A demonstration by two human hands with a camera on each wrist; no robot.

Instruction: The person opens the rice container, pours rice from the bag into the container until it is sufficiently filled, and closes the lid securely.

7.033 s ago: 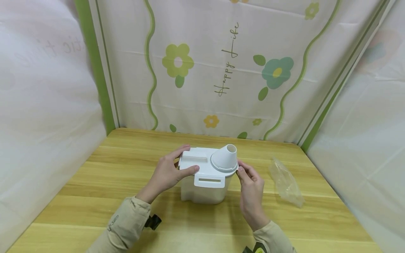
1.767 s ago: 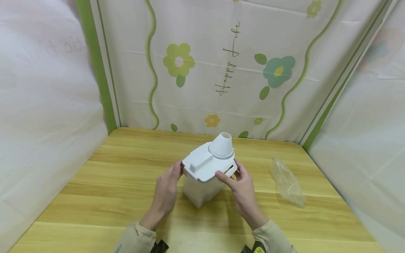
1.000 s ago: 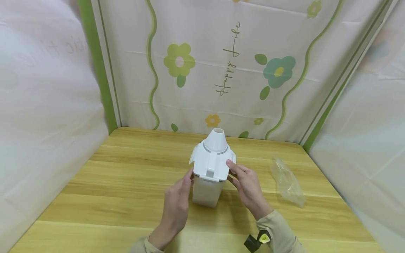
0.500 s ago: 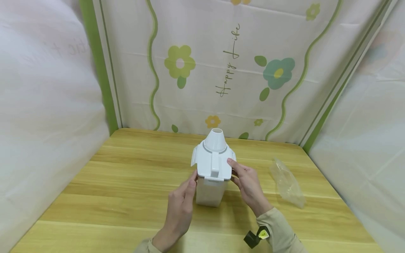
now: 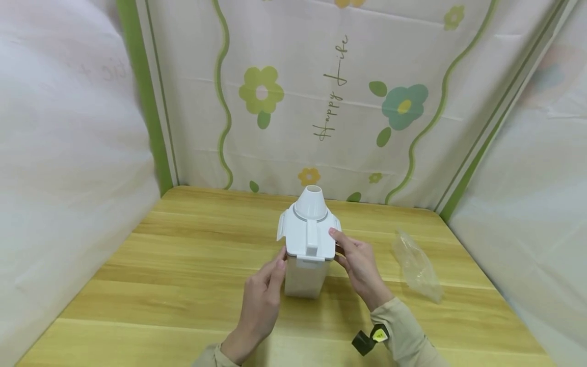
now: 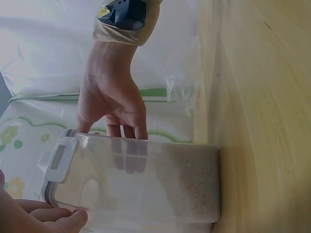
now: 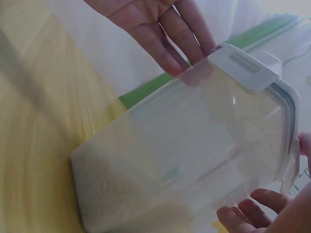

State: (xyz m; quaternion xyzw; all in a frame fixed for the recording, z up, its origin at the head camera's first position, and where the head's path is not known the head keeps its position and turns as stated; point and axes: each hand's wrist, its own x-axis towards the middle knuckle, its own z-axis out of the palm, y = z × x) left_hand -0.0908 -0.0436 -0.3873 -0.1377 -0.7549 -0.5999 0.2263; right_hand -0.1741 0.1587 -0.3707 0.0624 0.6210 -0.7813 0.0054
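Note:
A translucent food storage container (image 5: 304,280) stands upright on the table with its narrow end toward me. Its white lid (image 5: 298,237) is fitted on top and carries a raised handle bar and a cone-shaped spout (image 5: 312,204) at the far end. Pale grainy contents (image 6: 192,179) show in the lower part. The side flap (image 6: 59,160) hangs over the wall in the left wrist view. My left hand (image 5: 261,300) touches the left wall just below the lid with fairly straight fingers. My right hand (image 5: 364,267) grips the right side, thumb on the lid's edge and fingers against the wall.
A crumpled clear plastic bag (image 5: 417,265) lies on the wooden table (image 5: 160,285) to the right. Printed white cloth walls (image 5: 330,92) enclose the table at the back and both sides. A black wrist camera (image 5: 369,340) sits on the right sleeve.
The container has turned from broadside to narrow end toward me. My left hand has shifted from the lid to the side wall below it. Over the last half second hardly anything moves.

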